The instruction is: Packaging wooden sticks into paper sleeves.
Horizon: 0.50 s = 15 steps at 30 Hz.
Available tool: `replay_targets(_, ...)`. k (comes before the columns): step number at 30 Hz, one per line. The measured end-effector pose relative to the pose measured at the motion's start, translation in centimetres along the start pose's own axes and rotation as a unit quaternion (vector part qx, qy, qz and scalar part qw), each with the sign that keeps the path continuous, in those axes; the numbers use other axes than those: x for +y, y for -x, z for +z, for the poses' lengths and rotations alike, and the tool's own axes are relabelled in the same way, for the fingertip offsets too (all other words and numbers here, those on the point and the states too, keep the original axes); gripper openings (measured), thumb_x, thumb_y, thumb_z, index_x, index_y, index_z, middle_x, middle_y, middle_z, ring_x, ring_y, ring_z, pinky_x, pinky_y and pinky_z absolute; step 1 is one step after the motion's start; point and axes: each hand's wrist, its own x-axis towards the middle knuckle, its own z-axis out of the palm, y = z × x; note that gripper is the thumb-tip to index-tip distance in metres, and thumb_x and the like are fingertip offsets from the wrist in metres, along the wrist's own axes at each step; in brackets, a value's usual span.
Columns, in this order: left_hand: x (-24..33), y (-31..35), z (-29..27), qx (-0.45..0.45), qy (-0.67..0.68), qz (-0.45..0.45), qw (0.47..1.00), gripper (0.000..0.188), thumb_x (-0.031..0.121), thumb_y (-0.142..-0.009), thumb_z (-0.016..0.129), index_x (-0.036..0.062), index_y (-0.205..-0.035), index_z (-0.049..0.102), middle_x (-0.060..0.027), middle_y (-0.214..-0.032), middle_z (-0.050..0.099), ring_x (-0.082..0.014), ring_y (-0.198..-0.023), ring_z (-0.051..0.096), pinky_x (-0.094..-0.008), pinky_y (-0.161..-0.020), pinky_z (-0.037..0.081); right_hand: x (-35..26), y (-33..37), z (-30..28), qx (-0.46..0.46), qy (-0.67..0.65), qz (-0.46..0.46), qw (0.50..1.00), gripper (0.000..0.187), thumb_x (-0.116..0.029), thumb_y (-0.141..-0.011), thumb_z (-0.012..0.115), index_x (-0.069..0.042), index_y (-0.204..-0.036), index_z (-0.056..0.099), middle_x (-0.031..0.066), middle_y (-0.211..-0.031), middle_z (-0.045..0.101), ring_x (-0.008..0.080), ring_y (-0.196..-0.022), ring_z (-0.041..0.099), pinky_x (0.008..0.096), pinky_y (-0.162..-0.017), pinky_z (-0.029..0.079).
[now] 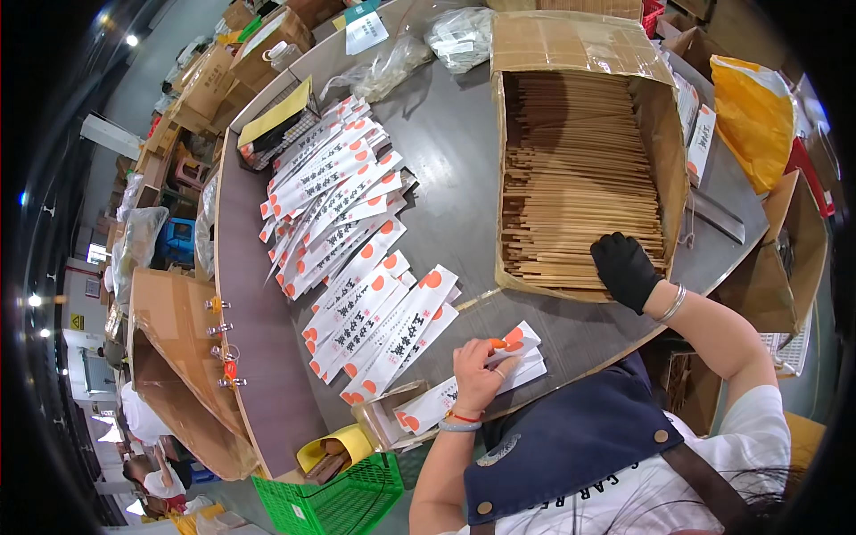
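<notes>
My left hand (479,376), with an orange cover on one finger, pinches the upper end of a white paper sleeve (428,407) near the table's front edge. More sleeves lie under it. In a black glove, my right hand (627,270) reaches into the open cardboard box (571,45) at the right. Its fingers are curled onto the near right ends of thin wooden sticks (580,178), which fill the box in stacked rows; the fingertips are partly hidden. A spread pile of white printed sleeves with orange-red dots (334,209) covers the table's left part.
A wire basket (276,125) stands behind the pile. Clear plastic bags (459,40) lie at the back. A yellow container (334,450) sits at the front left edge, above a green crate (330,499). A raised panel (259,312) borders the table's left side.
</notes>
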Motion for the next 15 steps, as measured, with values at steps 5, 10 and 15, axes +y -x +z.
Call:
replay_targets(5, -1.1, 0.5, 0.5, 0.014, 0.000, -0.001, 1.000, 0.018, 0.021, -0.071, 0.083, 0.0119, -0.083, 0.074, -0.0004, -0.080, 0.058, -0.0191, -0.076, 0.053, -0.0323, -0.074, 0.036, 0.0, -0.2, -0.6, -0.037, -0.013, -0.004, 0.999, 0.021, -0.010, -0.078, 0.061, -0.002, -0.096, 0.057, 0.0151, -0.091, 0.057, 0.0307, -0.087, 0.060, 0.0399, -0.075, 0.051)
replay_targets(10, -0.5, 0.0, 0.4, 0.041, -0.001, 0.002, 0.999, 0.015, 0.021, -0.074, 0.082, 0.0113, -0.083, 0.075, -0.0009, -0.081, 0.059, -0.0196, -0.077, 0.052, -0.0323, -0.073, 0.037, 0.3, -0.1, -0.4, -0.075, -0.063, 0.034, 0.995, 0.030, -0.013, -0.077, 0.067, -0.001, -0.102, 0.056, 0.0166, -0.094, 0.058, 0.0351, -0.092, 0.059, 0.0432, -0.083, 0.050)
replay_targets(15, -0.6, -0.2, 0.1, 0.043, 0.002, 0.019, 0.999, 0.015, 0.021, -0.075, 0.081, 0.0111, -0.085, 0.075, -0.0016, -0.082, 0.059, -0.0195, -0.076, 0.051, -0.0322, -0.073, 0.037, -0.2, 0.5, -2.7, -0.007, -0.064, -0.002, 0.998, 0.026, -0.013, -0.077, 0.068, -0.006, -0.100, 0.059, 0.0125, -0.089, 0.059, 0.0311, -0.089, 0.060, 0.0419, -0.075, 0.049)
